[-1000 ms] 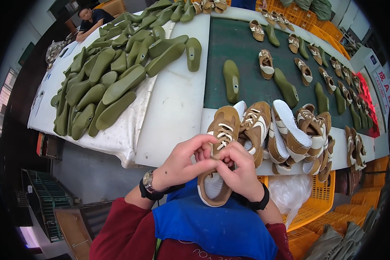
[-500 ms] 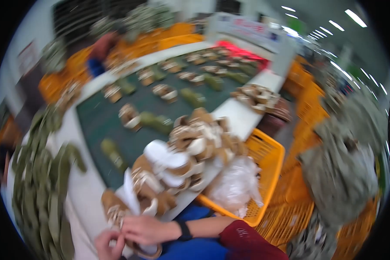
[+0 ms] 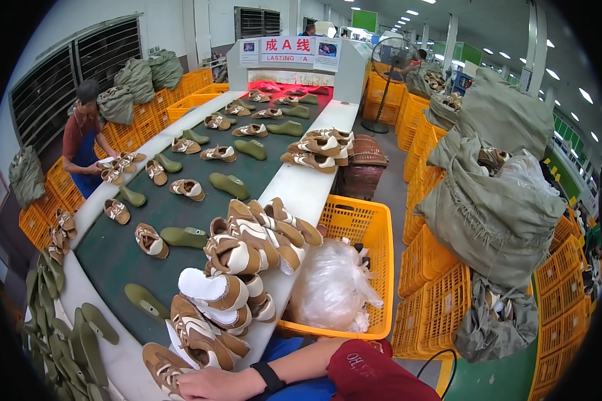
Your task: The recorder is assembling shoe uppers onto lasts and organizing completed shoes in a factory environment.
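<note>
At the lower edge my right hand point(image 3: 213, 383), with a black band at the wrist, is closed on a brown-and-white shoe upper point(image 3: 159, 364). Its fingertips are partly hidden at the upper's laced front. My left hand does not show. Just beyond the right hand, a pile of similar shoe uppers point(image 3: 195, 329) leans along the white table edge, one white underside point(image 3: 211, 289) turned up. Close by on the belt lies a green shoe last point(image 3: 147, 301).
Shoe uppers and lasts ride on the green conveyor belt point(image 3: 114, 257). Several lasts point(image 3: 70, 351) are heaped at left. A yellow crate point(image 3: 381, 294) with a plastic bag point(image 3: 334, 284) stands at my right. Across the belt, a person point(image 3: 85, 144) handles uppers. Stacked crates and sacks point(image 3: 495, 207) line the right.
My view has swung and steadied, with the conveyor now running more straight ahead. My left hand, earlier beside the right at the shoe upper, has gone out of view.
</note>
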A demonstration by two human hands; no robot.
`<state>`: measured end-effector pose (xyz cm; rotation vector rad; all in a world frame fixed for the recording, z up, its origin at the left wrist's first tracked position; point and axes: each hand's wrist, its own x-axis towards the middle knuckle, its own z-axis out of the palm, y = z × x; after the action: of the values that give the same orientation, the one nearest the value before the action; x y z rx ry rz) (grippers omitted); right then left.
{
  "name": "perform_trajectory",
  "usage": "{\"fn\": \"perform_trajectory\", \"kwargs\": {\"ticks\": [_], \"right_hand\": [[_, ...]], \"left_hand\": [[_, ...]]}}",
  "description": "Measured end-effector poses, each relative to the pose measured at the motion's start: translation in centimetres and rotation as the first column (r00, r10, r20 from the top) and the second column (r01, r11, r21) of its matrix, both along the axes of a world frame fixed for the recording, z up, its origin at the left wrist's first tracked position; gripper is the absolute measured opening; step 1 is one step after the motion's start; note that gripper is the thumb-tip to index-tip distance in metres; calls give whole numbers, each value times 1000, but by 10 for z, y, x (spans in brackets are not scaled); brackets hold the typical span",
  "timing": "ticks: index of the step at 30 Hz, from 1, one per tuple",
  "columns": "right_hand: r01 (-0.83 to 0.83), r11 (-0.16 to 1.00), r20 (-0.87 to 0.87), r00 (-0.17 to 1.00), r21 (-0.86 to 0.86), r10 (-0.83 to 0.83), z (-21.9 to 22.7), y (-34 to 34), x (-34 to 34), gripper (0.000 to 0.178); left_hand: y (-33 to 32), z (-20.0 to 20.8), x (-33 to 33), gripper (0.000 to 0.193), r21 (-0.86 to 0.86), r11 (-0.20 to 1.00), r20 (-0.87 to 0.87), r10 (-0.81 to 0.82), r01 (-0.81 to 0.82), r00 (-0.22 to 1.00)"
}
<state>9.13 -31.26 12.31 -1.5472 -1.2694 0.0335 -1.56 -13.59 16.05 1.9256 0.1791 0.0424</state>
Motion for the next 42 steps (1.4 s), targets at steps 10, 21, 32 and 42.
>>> {"fn": "perform_trajectory", "kwargs": {"ticks": [10, 21, 32, 42], "right_hand": [[78, 980, -184, 982, 184, -44, -17, 19, 5, 19], [251, 957, 143, 952, 147, -272, -14, 25, -1, 24], [259, 949, 46, 961, 181, -271, 9, 22, -3, 12], [-106, 973, -11, 994, 204, 111, -12, 25, 4, 4]], "left_hand": [[-24, -16, 7, 29, 581, 796, 324, -36, -169, 945], [-30, -21, 9, 24, 511, 749, 452, 183, -422, 873], [-24, -49, 8, 50, 208, 825, 475, 384, -525, 792], [-10, -57, 22, 55, -108, 850, 405, 512, -516, 758]]}}
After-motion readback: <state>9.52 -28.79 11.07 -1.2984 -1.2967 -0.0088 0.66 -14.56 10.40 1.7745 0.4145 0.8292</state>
